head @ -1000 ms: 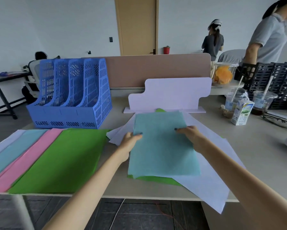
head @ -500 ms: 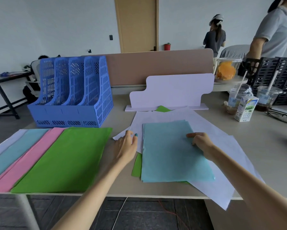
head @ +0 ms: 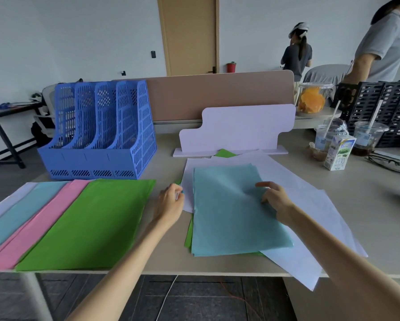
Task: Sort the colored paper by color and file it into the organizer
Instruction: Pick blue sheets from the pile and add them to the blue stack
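Your right hand presses fingertips on one pale-blue sheet topping the mixed pile; your left hand has an unclear grip. Left of it: four sorted colour stacks, one blue four-slot organizer.

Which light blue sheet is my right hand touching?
The light blue sheet topping the middle pile, under your right hand. The other blue sheet lies in the fanned row at left.

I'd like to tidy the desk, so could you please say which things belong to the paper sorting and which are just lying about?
Job: blue organizer, light-blue sheet, green pile, pink pile, white sheets.
Lying about: milk carton, drink cups, glasses, fruit tub.
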Tool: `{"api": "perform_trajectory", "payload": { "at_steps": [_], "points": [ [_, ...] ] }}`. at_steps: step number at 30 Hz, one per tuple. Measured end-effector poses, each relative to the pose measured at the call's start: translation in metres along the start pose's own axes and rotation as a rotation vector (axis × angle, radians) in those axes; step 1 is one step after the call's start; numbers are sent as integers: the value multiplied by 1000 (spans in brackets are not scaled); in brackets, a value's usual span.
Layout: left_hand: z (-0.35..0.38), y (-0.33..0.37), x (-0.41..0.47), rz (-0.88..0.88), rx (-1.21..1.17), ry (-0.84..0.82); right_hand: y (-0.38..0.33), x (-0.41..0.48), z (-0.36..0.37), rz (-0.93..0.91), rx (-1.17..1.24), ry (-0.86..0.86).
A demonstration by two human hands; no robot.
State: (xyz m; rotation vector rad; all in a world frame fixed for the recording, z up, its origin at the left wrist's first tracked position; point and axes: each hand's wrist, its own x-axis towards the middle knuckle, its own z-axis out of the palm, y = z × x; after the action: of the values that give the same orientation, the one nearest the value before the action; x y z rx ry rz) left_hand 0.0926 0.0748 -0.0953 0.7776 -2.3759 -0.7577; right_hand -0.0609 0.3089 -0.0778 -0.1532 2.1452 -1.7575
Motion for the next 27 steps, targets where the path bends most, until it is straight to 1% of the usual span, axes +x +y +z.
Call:
{"api": "perform_trajectory", "payload": {
  "at_steps": [1, 2, 3, 5, 6, 8, 10, 12, 13, 16, 18, 19, 22, 23, 24, 25, 27],
  "points": [
    [1, 3, -1, 3, -100, -18, 0, 0, 3, -7, 0, 16],
    [3, 4, -2, 33, -132, -35, 0, -1, 5, -17, 5, 32],
    [4, 4, -3, 99, -88, -51, -1, -2, 7, -30, 11, 34],
    [6, 4, -5, 231, 87, -96, -3, -4, 9, -36, 36, 13],
    [7, 4, -7, 257, 162, -153, -4, -4, 9, -21, 43, 4],
    [8, 3, -12, 259, 318, -267, -4, -1, 9, 12, 65, -13],
    [9, 3, -15, 270, 417, -286, -6, -3, 9, 44, 59, 7],
    [9, 4, -18, 261, 429, -278, -4, -3, 9, 64, -13, 22],
    [8, 5, -19, 257, 425, -276, -2, -4, 9, 56, -52, 3],
    [8, 6, -20, 244, 420, -298, 1, -10, 12, -30, -160, -57],
    [9, 8, -17, 198, 340, -311, 4, -13, 13, -135, -220, -52],
    [10, 10, -16, 144, 245, -290, 3, -16, 13, -183, -217, -51],
    [9, 14, -10, -65, -163, -119, 0, -25, 9, -255, -52, -75],
    [5, 17, -10, -105, -295, -85, -2, -28, 8, -262, 15, -91],
    [2, 19, -10, -140, -428, -80, -4, -31, 7, -268, 67, -109],
    [-2, 23, -12, -170, -537, -108, -6, -33, 7, -276, 102, -122],
    [-11, 31, -12, -177, -655, -138, -11, -38, 10, -304, 141, -141]
  ]
}}
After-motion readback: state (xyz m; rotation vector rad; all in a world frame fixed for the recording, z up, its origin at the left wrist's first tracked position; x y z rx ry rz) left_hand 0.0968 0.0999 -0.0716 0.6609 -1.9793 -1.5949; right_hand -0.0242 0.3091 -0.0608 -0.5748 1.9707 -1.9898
